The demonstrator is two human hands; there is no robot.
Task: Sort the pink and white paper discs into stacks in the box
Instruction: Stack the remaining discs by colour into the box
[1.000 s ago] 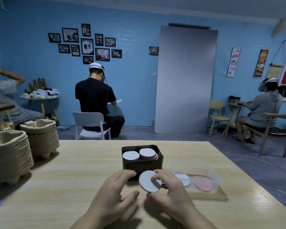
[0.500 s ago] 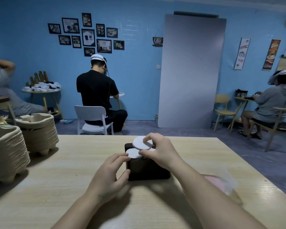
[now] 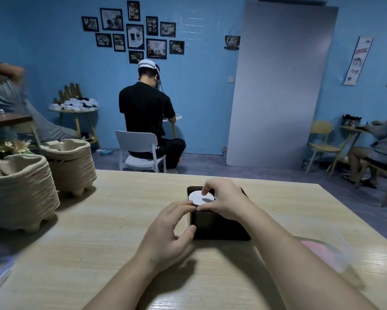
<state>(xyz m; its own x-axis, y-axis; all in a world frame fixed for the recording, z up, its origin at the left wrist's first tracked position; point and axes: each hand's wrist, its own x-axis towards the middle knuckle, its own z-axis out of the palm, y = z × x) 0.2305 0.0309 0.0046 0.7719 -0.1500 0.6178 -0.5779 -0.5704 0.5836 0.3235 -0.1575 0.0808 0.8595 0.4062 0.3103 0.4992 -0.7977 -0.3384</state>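
Observation:
A dark box (image 3: 219,227) stands on the wooden table (image 3: 87,242) in front of me. My right hand (image 3: 227,198) reaches over the box and pinches a white disc (image 3: 199,196) between forefinger and thumb, low over the left stack inside. The right stack is hidden under that hand. My left hand (image 3: 170,231) holds the box's near-left corner, fingers at the rim and thumb against the side wall. A pink disc (image 3: 315,248) lies blurred in a clear plastic tray (image 3: 344,256) to the right of my right forearm.
Two tall stacks of brown pulp trays (image 3: 18,191) (image 3: 70,164) stand at the table's left. Beyond the far edge a person in black (image 3: 145,117) sits on a white chair; other people sit at the far left and right.
My right hand has lowered the white disc from above the box down onto the left stack. My left hand has moved up to the box's corner. The camera has tilted down and closer.

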